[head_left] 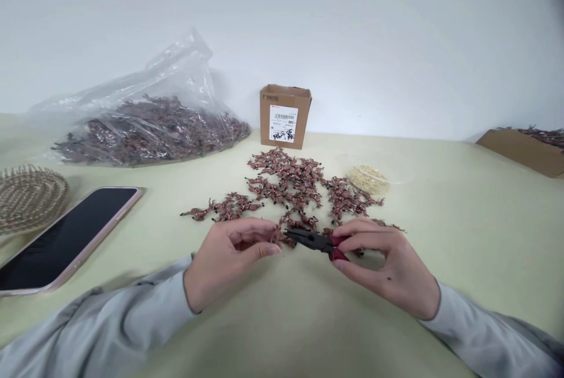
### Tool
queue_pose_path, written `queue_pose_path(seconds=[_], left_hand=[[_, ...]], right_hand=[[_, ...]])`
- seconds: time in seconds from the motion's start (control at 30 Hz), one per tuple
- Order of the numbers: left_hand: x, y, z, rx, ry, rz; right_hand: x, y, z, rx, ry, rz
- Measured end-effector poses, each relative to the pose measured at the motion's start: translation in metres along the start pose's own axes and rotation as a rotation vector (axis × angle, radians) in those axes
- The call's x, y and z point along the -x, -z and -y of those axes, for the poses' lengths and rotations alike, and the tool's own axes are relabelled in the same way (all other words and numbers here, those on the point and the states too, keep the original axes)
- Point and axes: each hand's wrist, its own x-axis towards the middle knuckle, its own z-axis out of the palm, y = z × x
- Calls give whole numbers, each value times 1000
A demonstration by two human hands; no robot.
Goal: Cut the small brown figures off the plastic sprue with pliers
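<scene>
1. The left hand [238, 254] pinches a small brown figurine [276, 236] between thumb and fingers, nearer the wearer than the upright cardboard box [286, 122].
2. The right hand [390, 260] grips the pliers [314, 241] by their red handles, nearer than the box and rightward of it; whether the tips touch the figurine is unclear.
3. The figurine is probably light and stiff, with thin, breakable limbs; its body seems the best hold.
4. The pliers look rigid and heavier, best held by the handles.
</scene>
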Motion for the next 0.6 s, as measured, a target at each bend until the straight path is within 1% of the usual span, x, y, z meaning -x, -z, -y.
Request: queue_pose_path(seconds=[0.23,0.6], left_hand=[[1,-1,3,-48,-39,-53],[0,-1,2,-54,-60,-66]], right_hand=[[3,0,7,-63,-155,92],[2,1,6,-204,-307,132]])
